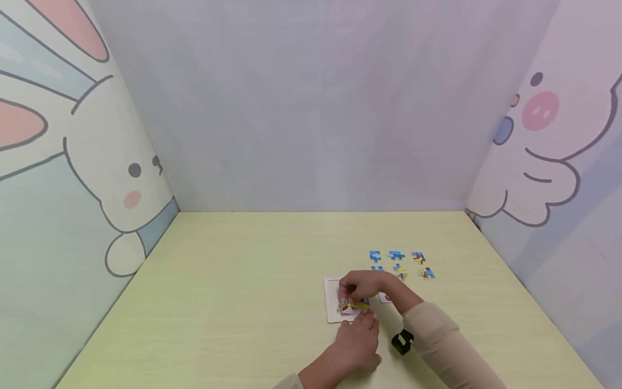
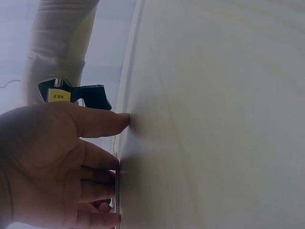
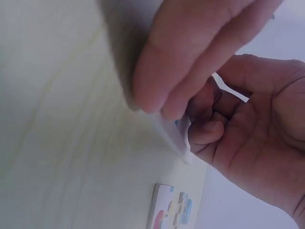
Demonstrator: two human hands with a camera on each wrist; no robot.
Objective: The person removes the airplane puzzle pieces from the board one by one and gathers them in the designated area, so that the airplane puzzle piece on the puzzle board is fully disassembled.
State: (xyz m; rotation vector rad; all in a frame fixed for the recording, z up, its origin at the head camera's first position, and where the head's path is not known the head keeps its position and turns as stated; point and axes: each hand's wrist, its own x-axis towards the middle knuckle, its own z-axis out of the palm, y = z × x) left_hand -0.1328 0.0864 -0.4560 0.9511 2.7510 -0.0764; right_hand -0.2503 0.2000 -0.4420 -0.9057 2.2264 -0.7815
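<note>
A white puzzle tray (image 1: 331,312) lies on the table, with colourful joined pieces (image 1: 358,306) inside it. My right hand (image 1: 365,284) reaches over the tray from the right, its bent thumb and fingers pinching a puzzle piece (image 1: 342,306) near the tray's left side; the fingers partly hide it. At the tray's near edge, my left hand (image 1: 357,343) rests with fairly straight fingers touching the rim. In the left wrist view, the left fingertips (image 2: 117,163) meet the thin tray edge. The right fingers (image 3: 159,76) cover most of the tray (image 3: 174,138) in the right wrist view.
Several loose puzzle pieces (image 1: 396,255) lie in rows beyond the tray to the right. A card with a red mark (image 1: 385,297) sits partly under the right forearm. A dark wrist device (image 1: 402,342) is by the right sleeve. Printed walls enclose the table (image 1: 218,281).
</note>
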